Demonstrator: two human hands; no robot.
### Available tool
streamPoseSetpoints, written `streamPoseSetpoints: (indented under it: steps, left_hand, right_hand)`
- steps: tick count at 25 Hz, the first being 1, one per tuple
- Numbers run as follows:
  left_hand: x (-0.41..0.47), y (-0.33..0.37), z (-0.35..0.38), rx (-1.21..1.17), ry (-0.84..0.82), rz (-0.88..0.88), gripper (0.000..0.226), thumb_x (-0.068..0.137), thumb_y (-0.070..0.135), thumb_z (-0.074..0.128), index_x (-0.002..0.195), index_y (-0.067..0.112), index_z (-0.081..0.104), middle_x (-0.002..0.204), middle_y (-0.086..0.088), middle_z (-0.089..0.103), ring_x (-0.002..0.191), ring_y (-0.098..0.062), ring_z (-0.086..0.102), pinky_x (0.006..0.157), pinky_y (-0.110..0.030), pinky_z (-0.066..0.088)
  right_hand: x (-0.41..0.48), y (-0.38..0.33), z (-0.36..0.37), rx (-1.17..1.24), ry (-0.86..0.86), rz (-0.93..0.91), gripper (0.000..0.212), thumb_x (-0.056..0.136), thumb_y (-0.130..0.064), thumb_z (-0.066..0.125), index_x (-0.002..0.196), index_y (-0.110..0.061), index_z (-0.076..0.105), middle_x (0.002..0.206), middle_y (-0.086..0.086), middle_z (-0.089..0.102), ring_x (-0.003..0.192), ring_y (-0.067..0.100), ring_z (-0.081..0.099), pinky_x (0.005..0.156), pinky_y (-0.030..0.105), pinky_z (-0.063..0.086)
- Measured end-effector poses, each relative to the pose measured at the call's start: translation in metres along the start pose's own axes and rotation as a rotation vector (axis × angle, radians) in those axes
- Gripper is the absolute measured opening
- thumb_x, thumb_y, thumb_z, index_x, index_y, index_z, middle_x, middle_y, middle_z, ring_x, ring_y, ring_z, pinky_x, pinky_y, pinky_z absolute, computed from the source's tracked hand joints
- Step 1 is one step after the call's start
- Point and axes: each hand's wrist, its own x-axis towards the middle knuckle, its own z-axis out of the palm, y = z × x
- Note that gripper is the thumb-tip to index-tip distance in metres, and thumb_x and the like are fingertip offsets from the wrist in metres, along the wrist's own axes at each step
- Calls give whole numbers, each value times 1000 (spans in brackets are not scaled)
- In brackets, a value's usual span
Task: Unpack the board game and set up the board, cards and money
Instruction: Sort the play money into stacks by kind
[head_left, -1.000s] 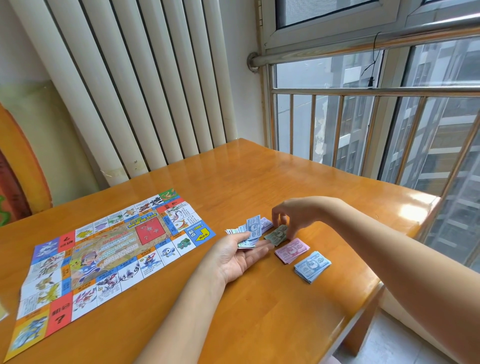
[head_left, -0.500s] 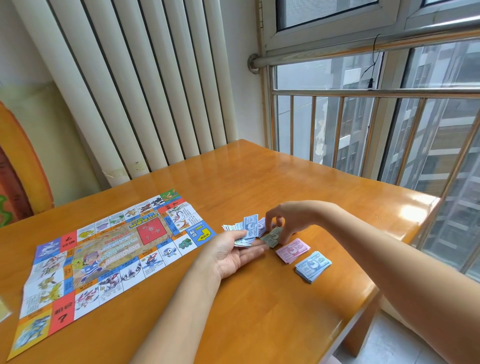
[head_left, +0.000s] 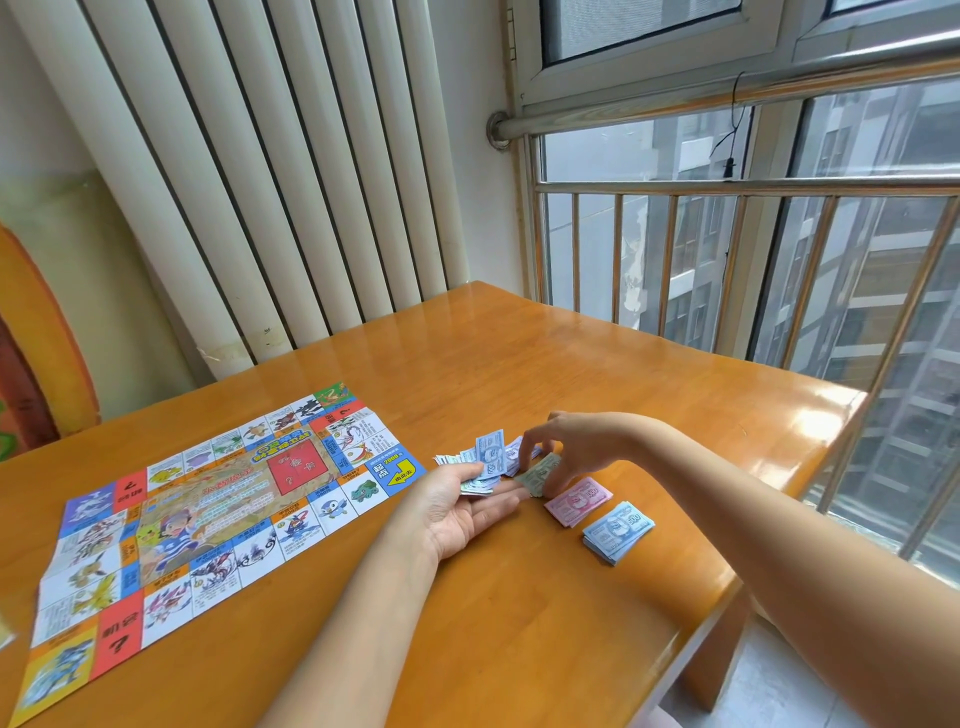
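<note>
The colourful paper game board (head_left: 208, 509) lies unfolded on the left of the wooden table (head_left: 519, 623). My left hand (head_left: 460, 506), palm up, holds a fan of small paper notes (head_left: 480, 465), the thumb pressing them. My right hand (head_left: 569, 449) reaches over from the right and pinches a greenish note (head_left: 537, 475) at the fan's right end. To the right on the table lie a pink stack of notes (head_left: 578, 500) and a blue stack of notes (head_left: 618, 530).
The table's right edge (head_left: 769, 561) runs close to the blue stack, with floor below. A white radiator (head_left: 249, 182) stands behind the table, a barred window (head_left: 753, 260) at the right. A scrap of paper (head_left: 5, 636) shows at the far left edge.
My right hand has moved slightly left and lower over the fan of notes, fingers closing on the greenish note. My left hand stays nearly in place.
</note>
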Motion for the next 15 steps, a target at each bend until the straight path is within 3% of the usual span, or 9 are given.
streamPoseSetpoints:
  steps: [2,5,9,15]
  left_hand:
    - [0,2,-2,4,15,11,20,100,4,36,104,-12,47,83,-34,65,86,-44,66,55,-36,57]
    - [-1,1,-1,6,-5,-12,20,99,3,37,107,-13,46,84,-35,65,70,-42,69,55,-37,57]
    - [-2,-2,2,-4,-15,-37,17,98,2,38,103,-13,46,85,-35,65,79,-44,66,59,-40,57]
    - [-3,-3,0,-14,-25,-35,17,99,2,38,103,-13,46,81,-36,65,63,-42,68,56,-40,57]
  right_hand:
    - [-2,-1,1,17,0,4,48,79,-35,74,123,-37,55,115,-3,46,101,13,44,85,28,42]
    - [-4,-1,1,26,14,9,47,81,-35,74,123,-35,55,122,1,48,100,14,46,82,27,42]
    - [-3,-2,4,32,37,14,44,82,-35,73,123,-33,56,127,2,49,99,14,46,77,25,39]
    - [-1,-2,7,74,29,1,42,83,-32,72,122,-31,57,128,1,51,99,14,49,79,25,40]
